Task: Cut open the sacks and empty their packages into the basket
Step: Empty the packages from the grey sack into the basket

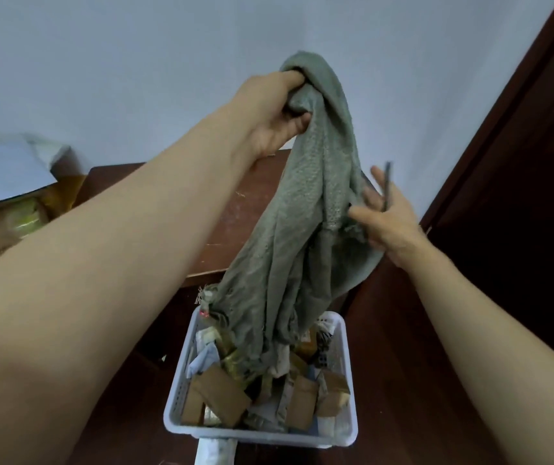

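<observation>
Holds limp sack (302,213) above basket (262,435) full of packages (222,394), with left hand (275,112) fingers curled round its top and right hand (389,229) fingers spread, pinching thin dark tool (386,182). Seems nearly emptied.

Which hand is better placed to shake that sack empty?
Left. The left hand grips the sack by its raised end above the basket; the right hand holds a thin dark tool and only touches the side.

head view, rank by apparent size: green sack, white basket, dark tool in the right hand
1. green sack
2. white basket
3. dark tool
The sack hangs nearer the camera, which may inflate its lead.
</observation>
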A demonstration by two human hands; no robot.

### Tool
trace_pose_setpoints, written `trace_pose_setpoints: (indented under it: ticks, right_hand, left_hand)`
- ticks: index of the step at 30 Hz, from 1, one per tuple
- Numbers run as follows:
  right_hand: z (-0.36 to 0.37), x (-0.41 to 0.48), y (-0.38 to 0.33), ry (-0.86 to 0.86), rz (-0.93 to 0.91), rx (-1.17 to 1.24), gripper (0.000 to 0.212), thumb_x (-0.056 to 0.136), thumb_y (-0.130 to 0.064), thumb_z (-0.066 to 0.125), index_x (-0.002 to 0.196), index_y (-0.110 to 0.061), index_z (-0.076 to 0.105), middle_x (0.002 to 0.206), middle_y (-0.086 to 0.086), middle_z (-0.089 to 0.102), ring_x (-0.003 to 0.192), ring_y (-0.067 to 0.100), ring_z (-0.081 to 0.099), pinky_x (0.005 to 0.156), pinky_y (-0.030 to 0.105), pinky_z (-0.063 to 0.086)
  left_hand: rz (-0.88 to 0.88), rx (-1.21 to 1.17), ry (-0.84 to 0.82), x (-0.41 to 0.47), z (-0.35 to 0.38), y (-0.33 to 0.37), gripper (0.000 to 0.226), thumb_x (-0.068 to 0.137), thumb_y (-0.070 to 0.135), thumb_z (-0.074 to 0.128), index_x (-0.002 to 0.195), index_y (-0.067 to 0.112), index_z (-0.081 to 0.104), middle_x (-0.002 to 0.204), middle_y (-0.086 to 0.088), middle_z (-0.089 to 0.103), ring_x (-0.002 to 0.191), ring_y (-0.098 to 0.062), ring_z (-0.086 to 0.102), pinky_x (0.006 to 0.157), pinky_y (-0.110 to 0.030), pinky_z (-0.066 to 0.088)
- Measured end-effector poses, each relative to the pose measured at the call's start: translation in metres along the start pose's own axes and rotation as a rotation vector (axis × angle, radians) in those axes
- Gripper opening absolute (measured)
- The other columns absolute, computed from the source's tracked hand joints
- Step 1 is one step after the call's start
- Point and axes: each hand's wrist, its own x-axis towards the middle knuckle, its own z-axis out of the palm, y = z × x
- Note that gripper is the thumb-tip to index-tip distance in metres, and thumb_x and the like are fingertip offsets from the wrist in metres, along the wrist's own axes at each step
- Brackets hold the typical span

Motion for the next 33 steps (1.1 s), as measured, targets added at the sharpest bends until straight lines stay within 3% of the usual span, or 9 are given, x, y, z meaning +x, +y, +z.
trace_pose_setpoints:
  ticks: [6, 10, 14, 17, 19, 21, 27, 30, 33]
  right_hand:
    - [0.033, 0.001, 0.016, 0.245, 0.102, -0.287, 0.036, 0.068, 0.007, 0.075, 0.092, -0.016, 0.063, 0.089, 0.0, 0.067, 0.092, 0.022, 0.067, 0.08, 0.037, 0.056]
    - [0.03, 0.021, -0.028, 0.446, -0.029, -0.004, 0.033, 0.064, 0.007, 0.068, 0.091, -0.012, 0.062, 0.085, 0.008, 0.068, 0.081, 0.025, 0.068, 0.069, 0.034, 0.058]
    - [0.051, 0.022, -0.041, 0.331, 0.034, -0.247, 0.021, 0.07, 0.002, 0.065, 0.067, -0.016, 0.056, 0.058, 0.001, 0.057, 0.052, 0.016, 0.054, 0.053, 0.029, 0.046]
    - [0.064, 0.024, -0.061, 0.313, 0.081, -0.101, 0.023, 0.077, 0.002, 0.057, 0.066, -0.015, 0.046, 0.037, -0.006, 0.037, 0.032, 0.011, 0.031, 0.037, 0.019, 0.023]
    - [0.069, 0.022, -0.074, 0.274, 0.113, -0.045, 0.024, 0.08, 0.001, 0.054, 0.069, -0.016, 0.041, 0.037, -0.007, 0.031, 0.029, 0.008, 0.023, 0.035, 0.015, 0.015]
    - [0.074, 0.019, -0.079, 0.198, 0.143, 0.093, 0.023, 0.081, 0.0, 0.051, 0.068, -0.015, 0.039, 0.042, -0.005, 0.029, 0.028, 0.007, 0.02, 0.034, 0.013, 0.012]
    - [0.085, 0.002, -0.105, -0.027, 0.209, 0.597, 0.036, 0.089, -0.01, 0.04, 0.053, -0.013, 0.042, 0.03, -0.003, 0.028, 0.022, 0.008, 0.017, 0.028, 0.011, 0.008]
    - [0.054, 0.007, -0.11, 0.139, 0.148, 0.498, 0.024, 0.086, -0.008, 0.047, 0.064, -0.014, 0.041, 0.038, -0.004, 0.032, 0.024, 0.006, 0.019, 0.027, 0.012, 0.012]
    - [0.006, 0.0, -0.096, 0.439, 0.124, 0.08, 0.03, 0.077, 0.005, 0.059, 0.063, -0.015, 0.04, 0.036, -0.005, 0.031, 0.025, 0.005, 0.022, 0.032, 0.01, 0.014]
  left_hand:
    - [0.044, -0.243, 0.065, -0.004, -0.016, 0.006, 0.01, 0.096, 0.005, 0.047, 0.091, 0.005, 0.055, 0.079, -0.012, 0.06, 0.065, -0.018, 0.059, 0.045, -0.023, 0.05]
    - [0.061, -0.02, 0.342, -0.003, -0.076, -0.01, 0.008, 0.088, 0.004, 0.058, 0.096, 0.006, 0.057, 0.09, -0.011, 0.059, 0.08, -0.018, 0.061, 0.059, -0.025, 0.056]
    - [-0.035, 0.403, 0.209, -0.022, -0.098, -0.048, 0.013, 0.072, -0.001, 0.059, 0.08, 0.009, 0.056, 0.066, -0.004, 0.05, 0.061, -0.012, 0.05, 0.064, -0.023, 0.049]
    - [-0.147, 0.733, -0.046, -0.025, -0.116, -0.076, 0.073, 0.069, 0.014, 0.079, 0.131, 0.014, 0.042, 0.109, -0.003, 0.062, 0.093, -0.008, 0.063, 0.077, -0.021, 0.054]
    - [-0.244, 0.938, -0.125, -0.025, -0.125, -0.099, 0.147, 0.036, 0.05, 0.093, 0.15, 0.033, 0.002, 0.154, -0.002, 0.026, 0.137, -0.02, 0.034, 0.109, -0.041, 0.037]
    - [-0.204, 1.071, -0.161, -0.03, -0.121, -0.124, 0.166, 0.024, 0.064, 0.089, 0.147, 0.035, -0.019, 0.159, 0.003, -0.005, 0.146, -0.022, 0.004, 0.117, -0.048, 0.019]
    - [-0.022, 0.719, 0.103, -0.039, -0.089, -0.179, 0.092, 0.063, 0.037, 0.087, 0.138, 0.011, 0.043, 0.129, 0.004, 0.054, 0.118, -0.011, 0.05, 0.102, -0.035, 0.042]
    - [-0.064, 0.436, 0.385, -0.039, -0.077, -0.163, 0.026, 0.086, 0.012, 0.065, 0.112, 0.007, 0.065, 0.104, -0.008, 0.065, 0.103, -0.027, 0.061, 0.094, -0.043, 0.05]
    - [-0.176, 0.22, 0.417, -0.037, -0.078, -0.132, 0.02, 0.095, 0.007, 0.048, 0.11, 0.01, 0.061, 0.1, -0.013, 0.066, 0.084, -0.026, 0.062, 0.079, -0.037, 0.054]
